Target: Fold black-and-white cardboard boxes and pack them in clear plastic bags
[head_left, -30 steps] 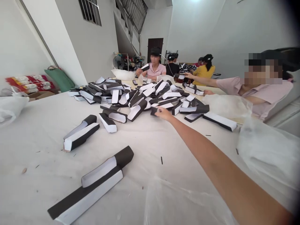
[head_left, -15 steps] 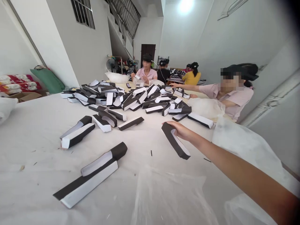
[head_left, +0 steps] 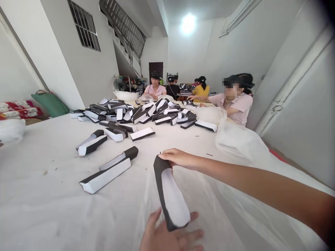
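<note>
While right hand fingers pinch black-white piece top, left hand (fingers spread) underneath.

Head camera looks forward, near left hand.

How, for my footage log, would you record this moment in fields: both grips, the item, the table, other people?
right grip: shut on the top end of the black-and-white piece
left grip: open, under the piece's lower end
table: white cover; pile of like pieces at the far end; clear plastic sheet near
people: several seated at the far side
</note>
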Demonstrator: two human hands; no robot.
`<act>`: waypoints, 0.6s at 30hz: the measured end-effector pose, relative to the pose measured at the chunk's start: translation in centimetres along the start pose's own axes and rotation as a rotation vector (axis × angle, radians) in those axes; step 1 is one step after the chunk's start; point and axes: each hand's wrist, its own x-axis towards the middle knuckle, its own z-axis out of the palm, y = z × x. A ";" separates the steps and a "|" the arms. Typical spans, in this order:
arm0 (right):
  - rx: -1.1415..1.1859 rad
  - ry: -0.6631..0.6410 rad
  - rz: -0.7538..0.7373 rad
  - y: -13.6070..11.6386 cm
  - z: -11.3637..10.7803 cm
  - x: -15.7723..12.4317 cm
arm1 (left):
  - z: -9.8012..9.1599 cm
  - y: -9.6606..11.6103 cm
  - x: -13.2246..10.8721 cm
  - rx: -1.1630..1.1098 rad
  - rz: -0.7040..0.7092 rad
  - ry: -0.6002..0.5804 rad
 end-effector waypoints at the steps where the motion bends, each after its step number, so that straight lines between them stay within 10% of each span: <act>1: -0.085 0.078 -0.063 -0.3 0.7 -2.1 | 0.4 0.0 -0.1 -0.104 0.002 -0.002; 9: -0.365 0.572 -0.187 2.5 5.9 -16.2 | 1.5 0.5 -1.1 -0.085 0.056 -0.096; 14: -0.387 0.686 -0.146 5.0 8.0 -18.6 | 1.4 0.8 -0.8 -0.057 -0.114 -0.184; 18: -0.609 0.945 -0.396 4.9 9.9 -19.3 | 1.3 0.5 -0.3 -0.037 0.005 0.002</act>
